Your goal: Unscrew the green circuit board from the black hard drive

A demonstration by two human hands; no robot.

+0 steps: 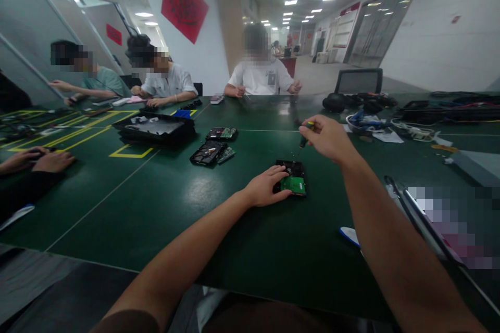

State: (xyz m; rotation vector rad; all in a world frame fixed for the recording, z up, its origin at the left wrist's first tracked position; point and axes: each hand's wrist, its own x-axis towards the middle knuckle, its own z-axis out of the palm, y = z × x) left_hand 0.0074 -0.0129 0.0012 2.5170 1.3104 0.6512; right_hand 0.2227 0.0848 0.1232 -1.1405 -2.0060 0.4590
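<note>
A hard drive (300, 170) with a green circuit board (292, 184) facing up lies flat on the green table in front of me. My left hand (269, 186) holds it down from the left, fingers across its upper part and thumb along the near edge. Above the drive's far right corner, my right hand (326, 137) is closed round a small screwdriver (303, 140) with a dark and yellow handle. Its thin shaft points down beside the drive; whether the tip touches anything cannot be made out. Tiny screw-like bits lie near that far edge.
Left of the drive lie another hard drive (222, 133), a black drive casing (208, 153) and a loose circuit board (226, 154). Farther left stands a black tray (156, 127). Cables (441, 109) pile up at right. Several people sit around the table.
</note>
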